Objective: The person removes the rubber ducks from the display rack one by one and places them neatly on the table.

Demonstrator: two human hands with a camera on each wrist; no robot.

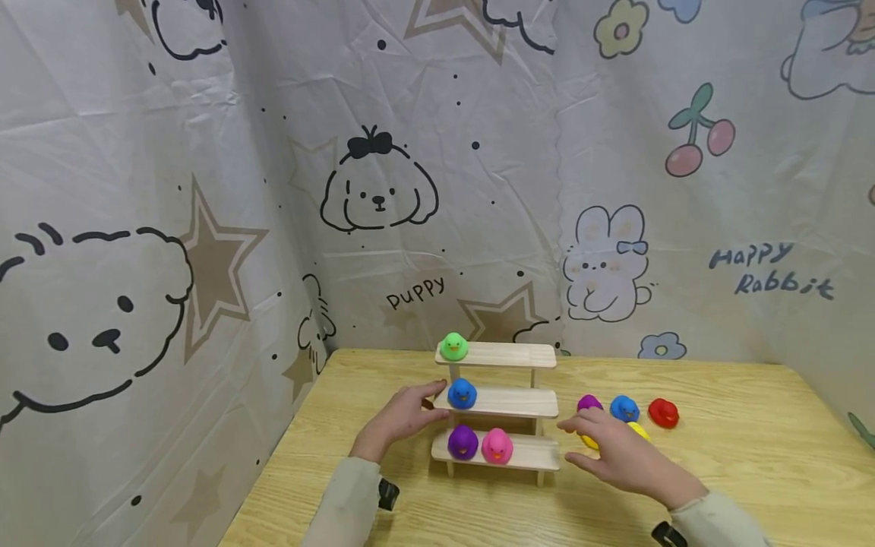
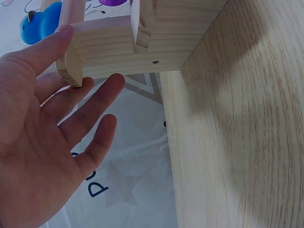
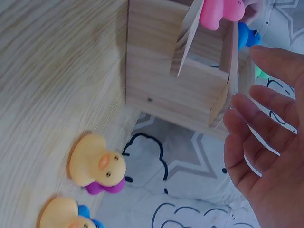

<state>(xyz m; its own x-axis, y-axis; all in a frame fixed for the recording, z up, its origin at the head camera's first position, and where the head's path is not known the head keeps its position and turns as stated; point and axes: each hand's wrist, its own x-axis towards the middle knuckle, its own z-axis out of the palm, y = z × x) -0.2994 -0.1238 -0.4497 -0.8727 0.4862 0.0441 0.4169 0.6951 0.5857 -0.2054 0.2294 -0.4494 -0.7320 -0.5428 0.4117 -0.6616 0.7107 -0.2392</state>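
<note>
While the left hand (image 1: 403, 414) is pinching the left end of the middle shelf (image 1: 513, 402) of the wooden stand (image 1: 513, 355), the right hand (image 1: 625, 456) is hovering beside the other end, fingers loosely parted, holding nothing. The wooden stand is resting on the table (image 1: 738, 433), carrying a green duck (image 1: 454, 347) on top, a blue duck (image 1: 462, 394) midway, a purple duck (image 1: 463, 442) and a pink duck (image 1: 497, 447) below.

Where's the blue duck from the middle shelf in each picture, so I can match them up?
Head: just below and right of centre, on the middle shelf's left end, the blue duck.
Left wrist: near the top left corner, the blue duck.
Right wrist: upper right, partly hidden, the blue duck.
Shared landmark: the three-tier wooden stand.
</note>
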